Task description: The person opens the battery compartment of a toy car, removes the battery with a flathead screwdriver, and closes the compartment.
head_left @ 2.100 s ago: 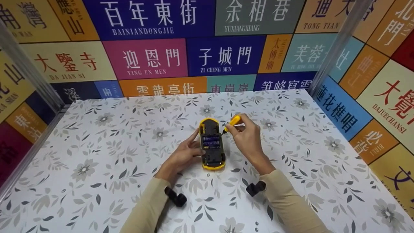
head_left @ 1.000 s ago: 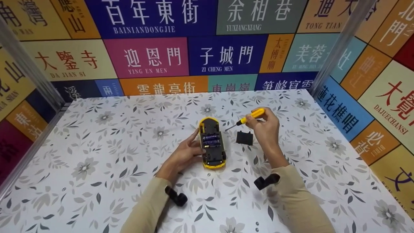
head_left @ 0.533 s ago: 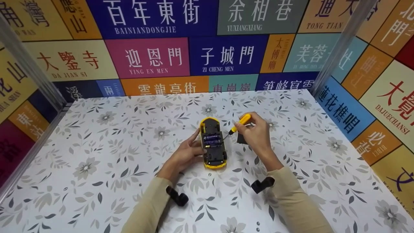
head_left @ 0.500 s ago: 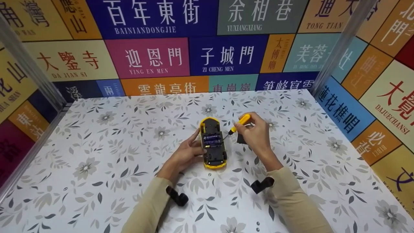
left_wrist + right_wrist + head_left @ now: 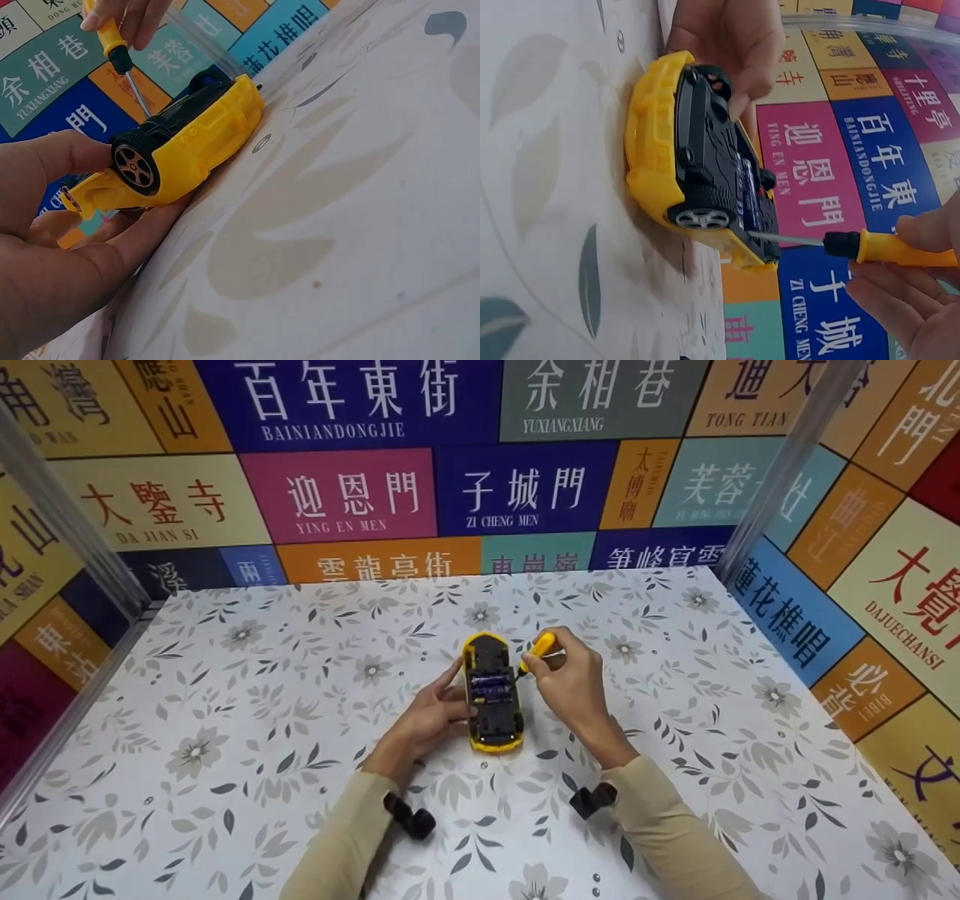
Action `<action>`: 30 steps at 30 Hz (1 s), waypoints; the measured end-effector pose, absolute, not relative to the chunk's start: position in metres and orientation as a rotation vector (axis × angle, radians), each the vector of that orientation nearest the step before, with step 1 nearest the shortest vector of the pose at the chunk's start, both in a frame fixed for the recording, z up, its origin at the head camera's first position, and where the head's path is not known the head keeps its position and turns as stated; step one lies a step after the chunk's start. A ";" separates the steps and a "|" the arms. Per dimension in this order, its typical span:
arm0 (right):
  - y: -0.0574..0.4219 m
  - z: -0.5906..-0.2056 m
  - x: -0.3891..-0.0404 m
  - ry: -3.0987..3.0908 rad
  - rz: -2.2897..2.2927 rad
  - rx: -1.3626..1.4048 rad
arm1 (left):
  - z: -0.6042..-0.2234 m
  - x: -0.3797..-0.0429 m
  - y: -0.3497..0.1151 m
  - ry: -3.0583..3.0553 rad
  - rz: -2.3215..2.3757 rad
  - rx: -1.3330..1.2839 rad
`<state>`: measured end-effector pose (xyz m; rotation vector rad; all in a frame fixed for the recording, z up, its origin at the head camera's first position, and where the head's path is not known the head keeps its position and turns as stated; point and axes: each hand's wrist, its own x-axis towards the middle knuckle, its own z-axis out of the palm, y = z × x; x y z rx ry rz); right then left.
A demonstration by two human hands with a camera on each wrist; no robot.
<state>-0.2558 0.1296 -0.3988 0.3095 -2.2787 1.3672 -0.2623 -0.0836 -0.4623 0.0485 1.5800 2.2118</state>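
A yellow toy car lies upside down, its black underside facing up. Purple batteries sit in its uncovered battery compartment. My left hand holds the car from the left side, thumb near a wheel in the left wrist view. A yellow-handled screwdriver is pinched in my right hand. Its metal shaft slants down, and the tip meets the compartment's right edge beside the batteries. The black battery cover is hidden behind my right hand.
The table has a white covering with grey flowers and leaves. Panels with Chinese lettering stand along the back and both sides. Black wrist cameras are strapped to both forearms.
The screwdriver swung right, away from the car, exposing the battery cover on the table. It has since come back left to the battery compartment. The left hand and car stayed nearly still.
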 end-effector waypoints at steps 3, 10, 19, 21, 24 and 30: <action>0.133 -0.403 -0.261 -2.268 1.472 0.203 | -0.462 -0.262 -0.085 1.595 2.211 0.051; 0.166 -0.423 -0.293 -2.022 2.469 -0.393 | -0.466 -0.265 -0.088 1.589 2.212 0.079; 0.185 -0.420 -0.296 -1.977 2.619 -0.466 | -0.466 -0.263 -0.085 1.599 2.210 0.082; 0.183 -0.411 -0.292 -2.107 2.456 -0.378 | -0.466 -0.263 -0.085 1.604 2.209 0.074; 0.175 -0.400 -0.286 -2.271 2.201 -0.246 | -0.466 -0.263 -0.085 1.604 2.210 0.073; 0.153 -0.390 -0.268 -2.412 1.813 -0.045 | -0.466 -0.264 -0.084 1.593 2.210 0.076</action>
